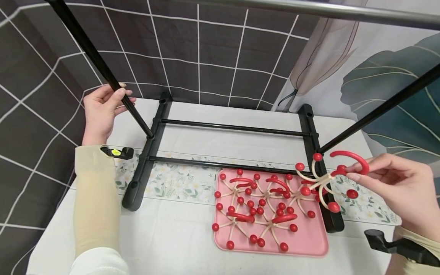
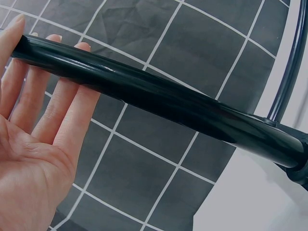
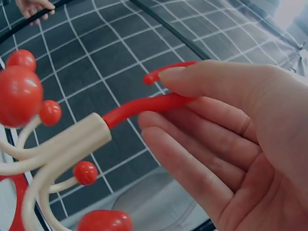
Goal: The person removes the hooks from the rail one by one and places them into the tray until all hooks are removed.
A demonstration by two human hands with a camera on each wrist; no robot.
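Note:
My left hand (image 1: pixel 103 105) holds the slanting black pole (image 1: pixel 93 57) of a rack, thumb on one side and fingers on the other. In the left wrist view, the fingers (image 2: pixel 72 106) lie behind the pole. My right hand (image 1: pixel 405 183) pinches the red hook (image 1: pixel 354 156) of a multi-arm hanger (image 1: pixel 323 181) between thumb and fingers. Its curved cream arms end in red balls (image 3: pixel 19 96), and it is held over the right foot of the rack. Below and left of it, several similar hangers (image 1: pixel 271 219) lie on a pink tray (image 1: pixel 309 244).
The rack's black feet (image 1: pixel 135 191) and crossbars (image 1: pixel 237 128) stand on a white table (image 1: pixel 165 236) with a floral strip. A grey metal bar (image 1: pixel 275 7) crosses above. Behind are a dark gridded cloth (image 1: pixel 220 46) and a leaf-patterned curtain (image 1: pixel 388 84).

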